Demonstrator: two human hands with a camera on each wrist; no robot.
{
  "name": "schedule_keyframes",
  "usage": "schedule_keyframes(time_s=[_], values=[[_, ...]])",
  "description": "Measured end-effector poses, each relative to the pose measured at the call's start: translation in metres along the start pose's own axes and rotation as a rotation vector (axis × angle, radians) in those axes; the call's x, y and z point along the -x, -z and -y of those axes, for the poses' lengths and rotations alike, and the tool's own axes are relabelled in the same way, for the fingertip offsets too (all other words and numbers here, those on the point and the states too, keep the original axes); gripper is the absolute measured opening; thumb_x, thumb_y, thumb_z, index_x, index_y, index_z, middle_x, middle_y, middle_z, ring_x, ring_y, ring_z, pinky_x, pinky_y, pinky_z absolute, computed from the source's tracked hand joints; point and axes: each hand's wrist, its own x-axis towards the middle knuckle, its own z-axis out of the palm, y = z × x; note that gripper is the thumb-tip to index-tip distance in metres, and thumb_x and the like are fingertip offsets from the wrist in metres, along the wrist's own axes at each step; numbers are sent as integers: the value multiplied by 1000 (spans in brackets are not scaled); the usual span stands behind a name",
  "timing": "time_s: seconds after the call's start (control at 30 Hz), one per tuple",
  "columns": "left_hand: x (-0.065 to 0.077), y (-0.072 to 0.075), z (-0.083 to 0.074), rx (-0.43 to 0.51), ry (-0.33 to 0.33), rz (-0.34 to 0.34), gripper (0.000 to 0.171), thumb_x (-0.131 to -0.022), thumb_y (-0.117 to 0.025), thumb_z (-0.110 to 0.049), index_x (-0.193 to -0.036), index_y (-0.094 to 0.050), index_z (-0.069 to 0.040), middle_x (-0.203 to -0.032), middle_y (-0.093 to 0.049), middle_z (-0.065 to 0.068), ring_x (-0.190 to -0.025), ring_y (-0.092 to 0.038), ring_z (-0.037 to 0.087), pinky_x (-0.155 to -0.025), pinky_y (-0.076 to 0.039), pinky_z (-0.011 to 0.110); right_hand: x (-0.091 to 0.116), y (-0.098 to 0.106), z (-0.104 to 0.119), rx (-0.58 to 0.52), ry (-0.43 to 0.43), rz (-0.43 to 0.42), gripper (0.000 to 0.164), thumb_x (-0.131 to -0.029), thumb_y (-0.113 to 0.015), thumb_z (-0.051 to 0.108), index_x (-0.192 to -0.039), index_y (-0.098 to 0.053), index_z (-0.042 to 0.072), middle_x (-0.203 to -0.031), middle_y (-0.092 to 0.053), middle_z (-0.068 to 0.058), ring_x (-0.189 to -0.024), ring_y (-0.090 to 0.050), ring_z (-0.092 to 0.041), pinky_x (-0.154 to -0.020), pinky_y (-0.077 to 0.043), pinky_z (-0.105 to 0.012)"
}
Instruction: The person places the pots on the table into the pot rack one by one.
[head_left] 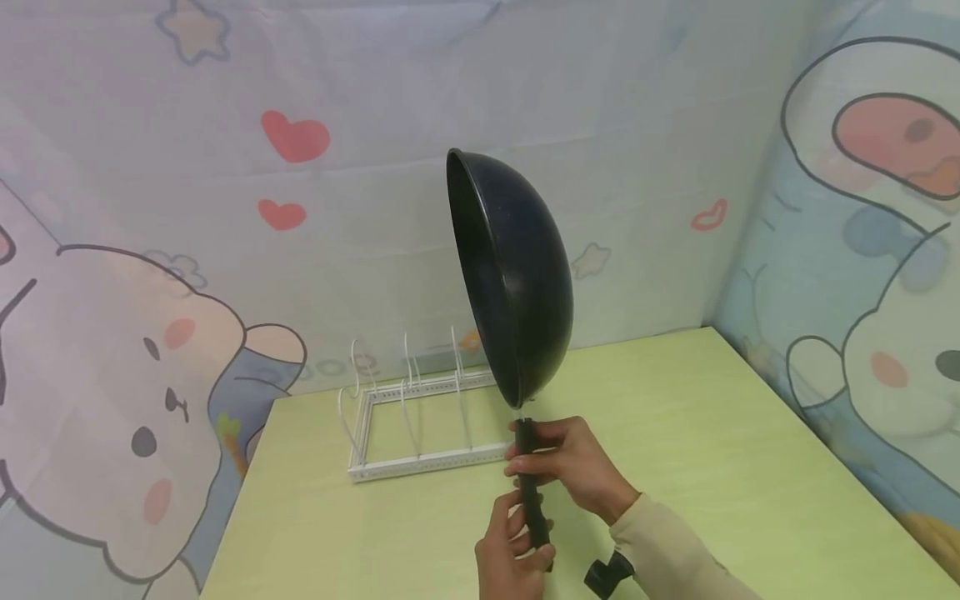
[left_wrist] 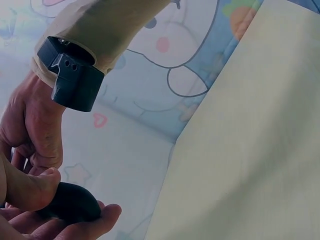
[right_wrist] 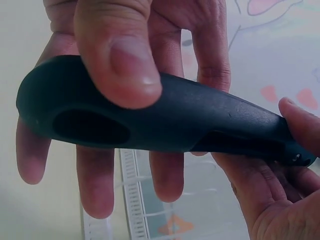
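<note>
A black wok (head_left: pixel 528 267) stands raised on its edge, its hollow side facing left and its dark handle (head_left: pixel 534 512) pointing down toward me. My right hand (head_left: pixel 573 467) pinches the upper handle close to the bowl. Lower down, my left hand (head_left: pixel 512 550) holds the handle's end between thumb and fingers. In the right wrist view, the left thumb (right_wrist: pixel 127 70) presses the handle (right_wrist: pixel 165 115) near its hanging hole, with fingers behind. At the right edge of that view, my right hand (right_wrist: pixel 285 210) grips the narrower part. The left wrist view shows the handle's rounded end (left_wrist: pixel 75 202).
A white wire rack (head_left: pixel 427 458) with upright loops stands on the pale yellow-green table (head_left: pixel 675 433), left of and behind the hands. A cartoon-printed cloth (head_left: pixel 375 125) surrounds the table. A black wrist mount (head_left: pixel 607 575) sits below the right sleeve.
</note>
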Motion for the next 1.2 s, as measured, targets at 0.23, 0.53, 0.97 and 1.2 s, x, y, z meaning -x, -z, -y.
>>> schedule_keyframes(time_s=[0.23, 0.53, 0.97, 1.2], values=[[3, 13, -2, 17, 17, 23, 62, -70, -62, 21, -127, -54, -1, -128, -66, 28, -102, -74, 38, -77, -63, 38, -5, -11, -2, -26, -13, 7, 51, -81, -77, 0, -125, -59, -17, -84, -75, -1, -77, -77, -15, -73, -63, -35], [4, 23, 1, 15, 28, 19, 63, -69, -62, 19, -128, -55, -1, -126, -68, 27, -99, -75, 38, -75, -63, 34, -8, -21, -8, -47, -30, -3, 48, -81, -76, -3, -124, -59, -17, -84, -74, -4, -75, -76, -15, -73, -63, -35], [4, 31, 7, 22, 60, 27, 63, -69, -62, 19, -129, -53, 3, -125, -67, 31, -100, -73, 45, -71, -63, 33, -11, -30, -16, -69, -64, -12, 38, -83, -75, -3, -116, -64, -16, -83, -74, -7, -75, -76, -16, -73, -63, -38], [4, 39, 11, 34, 66, 70, 61, -72, -63, 14, -131, -50, 6, -128, -62, 37, -102, -71, 49, -72, -63, 33, -12, -35, -23, -71, -70, -5, 33, -84, -74, -2, -112, -66, -17, -83, -73, -5, -75, -75, -16, -72, -63, -36]])
